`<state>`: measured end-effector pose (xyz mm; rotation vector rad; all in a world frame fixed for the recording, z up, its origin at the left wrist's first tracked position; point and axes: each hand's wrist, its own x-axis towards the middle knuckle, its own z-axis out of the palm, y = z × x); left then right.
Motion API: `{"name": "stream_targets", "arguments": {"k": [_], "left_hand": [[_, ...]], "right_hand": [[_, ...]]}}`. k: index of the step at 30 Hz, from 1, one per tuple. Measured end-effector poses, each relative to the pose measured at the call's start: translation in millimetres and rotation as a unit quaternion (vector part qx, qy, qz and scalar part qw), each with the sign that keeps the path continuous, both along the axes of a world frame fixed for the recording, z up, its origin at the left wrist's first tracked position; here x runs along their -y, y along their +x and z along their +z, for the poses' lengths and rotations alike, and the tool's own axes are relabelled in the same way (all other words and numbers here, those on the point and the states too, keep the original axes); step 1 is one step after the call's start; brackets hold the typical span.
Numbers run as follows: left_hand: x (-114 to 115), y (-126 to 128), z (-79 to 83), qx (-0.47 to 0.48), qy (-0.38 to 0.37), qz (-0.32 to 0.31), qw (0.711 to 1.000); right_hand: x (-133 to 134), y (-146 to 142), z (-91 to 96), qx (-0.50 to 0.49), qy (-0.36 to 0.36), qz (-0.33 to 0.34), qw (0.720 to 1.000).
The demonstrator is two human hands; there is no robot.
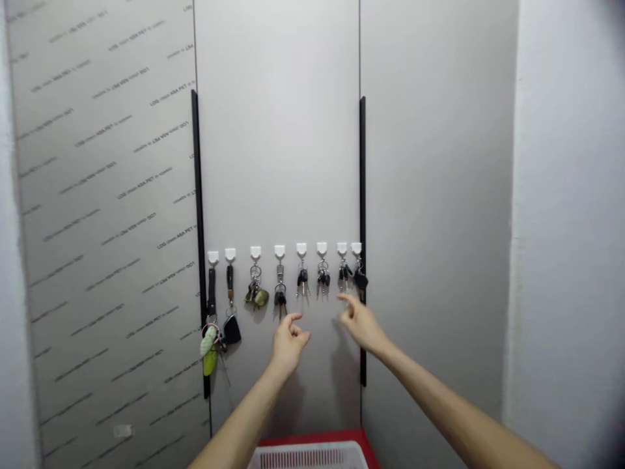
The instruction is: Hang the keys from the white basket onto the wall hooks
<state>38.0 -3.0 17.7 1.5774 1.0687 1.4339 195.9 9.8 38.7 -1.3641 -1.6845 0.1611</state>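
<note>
Bunches of keys hang from a row of white hooks on a pale grey door panel. My right hand reaches up just below the bunch of black-headed keys near the row's right end, its index finger stretched out and no object visible in it. Below the middle of the row is my left hand, thumb and forefinger apart, holding nothing I can see. Closest above it hangs a bunch of dark keys on a long metal clip. Another bunch hangs between my two hands.
At the left end hang a key strap with green tags and a dark fob. Long black handles run down both panel edges. Below is a white slotted basket on a red surface.
</note>
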Motion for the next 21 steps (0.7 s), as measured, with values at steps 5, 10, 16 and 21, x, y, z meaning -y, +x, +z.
{"name": "stream_targets", "arguments": {"k": [5, 10, 16, 21], "left_hand": [[24, -25, 37.7, 0.044, 0.145, 0.012, 0.988], [43, -36, 62.8, 0.016, 0.207, 0.008, 0.978], [18, -75, 36.1, -0.011, 0.195, 0.161, 0.967], [-21, -117, 10.4, -0.098, 0.079, 0.454, 0.882]], "right_hand": [[37, -60, 11.1, -0.064, 0.025, 0.23, 0.971], [51, -91, 43.2, -0.152, 0.128, 0.271, 0.942], [42, -99, 27.8, -0.13, 0.06, 0.28, 0.949], [30, -93, 11.4, -0.103, -0.031, 0.251, 0.962]]}}
